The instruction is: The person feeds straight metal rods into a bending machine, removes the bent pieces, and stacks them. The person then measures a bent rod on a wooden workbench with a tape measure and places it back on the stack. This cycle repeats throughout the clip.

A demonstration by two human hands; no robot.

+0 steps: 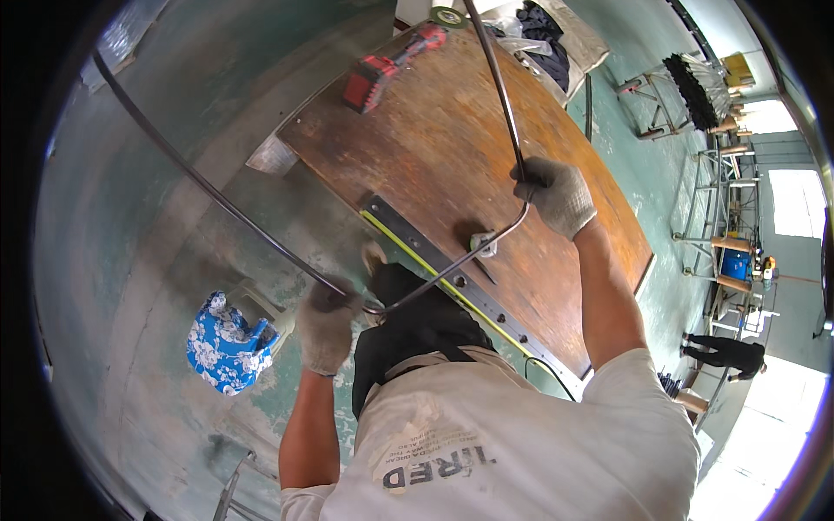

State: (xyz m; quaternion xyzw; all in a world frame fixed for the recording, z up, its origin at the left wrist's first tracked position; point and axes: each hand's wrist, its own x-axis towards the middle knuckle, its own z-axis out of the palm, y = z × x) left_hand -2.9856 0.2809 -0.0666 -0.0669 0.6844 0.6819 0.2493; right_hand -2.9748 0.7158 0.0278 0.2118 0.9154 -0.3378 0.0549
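A long, thin, dark metal rod (208, 187), bent into a wide U, is held up in front of me. My left hand (327, 330), in a pale work glove, is closed on it near the left bend. My right hand (559, 198), gloved too, grips it just above the right bend, over the wooden table (413, 156). Below the rod's middle stretch lies a dark flat bar (460, 280) with holes, along the table's near edge, with a yellow-green strip (408, 247) beside it. A small whitish object (484, 244) sits on the tabletop, partly behind the rod.
At the table's far end are a red and black cordless power tool (373, 80) and a tape roll (447, 17). Bundled cloth (543, 39) lies beyond. A stool with a blue floral cover (228, 346) stands left; racks (717, 195) and another person (725, 352) are far right.
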